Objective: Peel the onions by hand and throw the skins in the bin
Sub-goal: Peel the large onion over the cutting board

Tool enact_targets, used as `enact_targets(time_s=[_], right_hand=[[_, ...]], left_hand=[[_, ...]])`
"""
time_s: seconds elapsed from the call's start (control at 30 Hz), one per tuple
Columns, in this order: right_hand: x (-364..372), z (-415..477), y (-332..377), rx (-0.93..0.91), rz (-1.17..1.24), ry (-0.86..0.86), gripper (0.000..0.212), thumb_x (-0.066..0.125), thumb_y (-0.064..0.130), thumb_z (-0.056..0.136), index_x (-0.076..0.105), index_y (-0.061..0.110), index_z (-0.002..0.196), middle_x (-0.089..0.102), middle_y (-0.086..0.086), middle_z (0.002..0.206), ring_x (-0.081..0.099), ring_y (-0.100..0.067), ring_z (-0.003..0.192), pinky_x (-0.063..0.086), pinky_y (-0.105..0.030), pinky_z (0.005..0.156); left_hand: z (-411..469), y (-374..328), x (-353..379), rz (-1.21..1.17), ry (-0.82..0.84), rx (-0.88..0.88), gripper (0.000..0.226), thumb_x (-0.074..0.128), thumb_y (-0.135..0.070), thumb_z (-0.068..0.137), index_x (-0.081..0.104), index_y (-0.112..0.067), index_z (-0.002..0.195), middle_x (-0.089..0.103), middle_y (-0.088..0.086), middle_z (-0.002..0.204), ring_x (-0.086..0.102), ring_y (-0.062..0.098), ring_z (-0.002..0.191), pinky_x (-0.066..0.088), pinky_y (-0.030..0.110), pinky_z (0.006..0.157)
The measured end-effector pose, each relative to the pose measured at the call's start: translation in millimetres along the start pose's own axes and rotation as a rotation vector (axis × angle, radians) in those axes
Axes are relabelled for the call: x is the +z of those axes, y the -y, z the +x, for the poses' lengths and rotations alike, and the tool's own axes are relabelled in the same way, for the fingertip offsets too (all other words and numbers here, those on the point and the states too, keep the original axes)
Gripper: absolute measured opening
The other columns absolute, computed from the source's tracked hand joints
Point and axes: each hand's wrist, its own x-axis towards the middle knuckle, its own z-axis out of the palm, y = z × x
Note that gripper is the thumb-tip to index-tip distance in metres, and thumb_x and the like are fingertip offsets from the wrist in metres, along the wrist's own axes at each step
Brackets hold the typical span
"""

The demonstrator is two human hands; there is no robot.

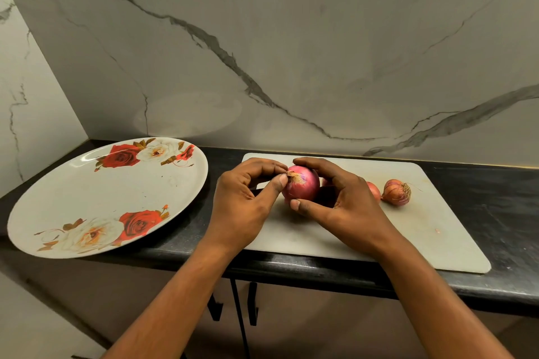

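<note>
Two bare forearms reach up from the bottom of the frame to its middle, crossing the front edge of a black surface. In the centre, over a white cutting board, both hands hold one red onion. The right hand, right of centre, cups it, with fingers curled over the top and the thumb underneath. The left hand, left of centre, pinches the dry tuft at the onion's end between thumb and forefinger. The onion's long axis runs across the frame with the tuft end toward the left hand, so that hand looks placed to pull skin away leftward while the right steadies. Farther right on the board lie two smaller onions, unpeeled, one half hidden behind the right hand. At left rests a rose-patterned plate. Behind rises a marble wall. No bin is in view.
</note>
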Motion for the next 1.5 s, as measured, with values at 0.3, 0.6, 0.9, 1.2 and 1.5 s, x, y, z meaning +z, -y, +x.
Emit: enact_targets(time_s=[0.3,0.6,0.9,1.2,1.5], right_hand=[[-1,0,0,0.016,0.054,0.019,0.060,0.089,0.021,0.083,0.062,0.037,0.134,0.067,0.015,0.128,0.070,-0.012,0.112,0.063,-0.037,0.091],[-4,1,-1,0.071,0.225,0.021,0.056,0.087,0.019,0.086,0.062,0.034,0.134,0.068,0.008,0.130,0.070,-0.016,0.116,0.062,-0.040,0.096],[-4,1,-1,0.075,0.228,-0.004,0.058,0.087,0.023,0.084,0.060,0.037,0.133,0.066,0.008,0.130,0.071,-0.018,0.115,0.062,-0.043,0.096],[-2,1,2,0.054,0.137,-0.003,0.065,0.092,0.014,0.078,0.057,0.038,0.128,0.061,0.020,0.125,0.072,-0.015,0.105,0.065,-0.038,0.087],[-2,1,6,0.030,0.121,0.018,0.062,0.088,0.008,0.081,0.058,0.035,0.128,0.061,0.024,0.125,0.072,-0.015,0.104,0.065,-0.037,0.084]], left_hand=[[2,5,2,-0.020,0.048,-0.027,0.011,0.069,-0.008,0.100,0.076,-0.010,0.107,0.072,-0.001,0.110,0.070,0.020,0.112,0.061,0.033,0.094],[1,6,4,-0.107,-0.006,-0.139,0.010,0.073,-0.009,0.097,0.077,-0.013,0.106,0.078,0.001,0.103,0.075,0.022,0.103,0.062,0.046,0.094],[1,5,3,-0.242,-0.109,-0.252,0.008,0.067,-0.007,0.100,0.074,-0.010,0.101,0.080,0.004,0.095,0.079,0.023,0.096,0.064,0.047,0.090],[-1,1,0,-0.175,-0.046,-0.176,0.017,0.079,-0.002,0.090,0.082,-0.012,0.102,0.080,0.000,0.102,0.077,0.021,0.100,0.064,0.042,0.088],[-1,-1,3,-0.117,-0.021,-0.080,0.015,0.085,-0.014,0.085,0.083,-0.012,0.100,0.078,-0.002,0.107,0.074,0.014,0.108,0.061,0.022,0.076]])
